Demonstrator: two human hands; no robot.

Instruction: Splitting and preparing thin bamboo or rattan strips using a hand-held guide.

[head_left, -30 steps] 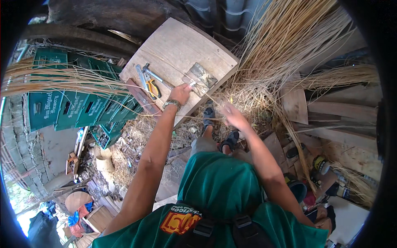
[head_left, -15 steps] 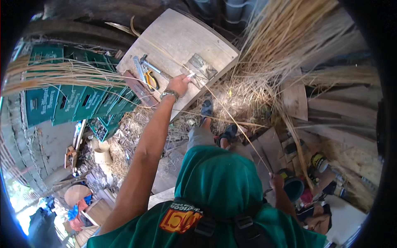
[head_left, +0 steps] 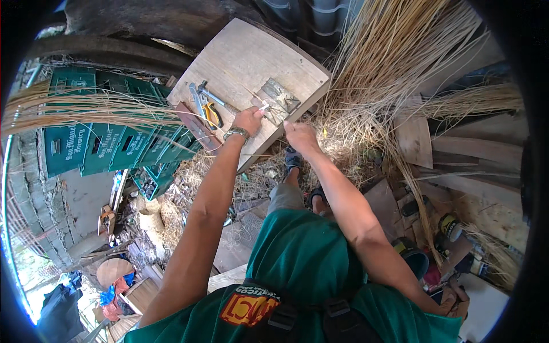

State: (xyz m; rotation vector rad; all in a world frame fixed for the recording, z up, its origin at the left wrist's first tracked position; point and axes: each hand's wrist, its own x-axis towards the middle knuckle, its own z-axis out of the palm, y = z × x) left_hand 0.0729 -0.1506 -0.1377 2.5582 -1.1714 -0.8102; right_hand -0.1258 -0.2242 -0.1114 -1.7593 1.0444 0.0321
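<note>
The right hand [head_left: 301, 136], which half a second ago was down out of sight by the person's side, is now raised to the near edge of the wooden board [head_left: 251, 57], just right of the left hand [head_left: 249, 119]. The left hand has barely shifted; it rests on the board with its fingers pressed together, pinching a thin pale strip [head_left: 264, 106] against the grey metal plate [head_left: 278, 100] fixed to the board. The right hand is curled into a loose fist with its fingers closed; whether it grips the strip's trailing end cannot be told. A wristwatch [head_left: 235, 133] sits on the left wrist.

Left of the plate, on the same board, lie pliers with yellow handles [head_left: 210, 113] beside a blue-grey tool [head_left: 197, 100]. The board tilts, its far end toward a dark log [head_left: 148, 23]. To the right, a large sheaf of dry straw-coloured reeds [head_left: 389, 68] fans outward, with loose fibres littering the ground beneath. To the left stand green plastic crates [head_left: 97, 143], more reeds lying across them. Wooden offcuts [head_left: 414, 137] lie at the right.
</note>
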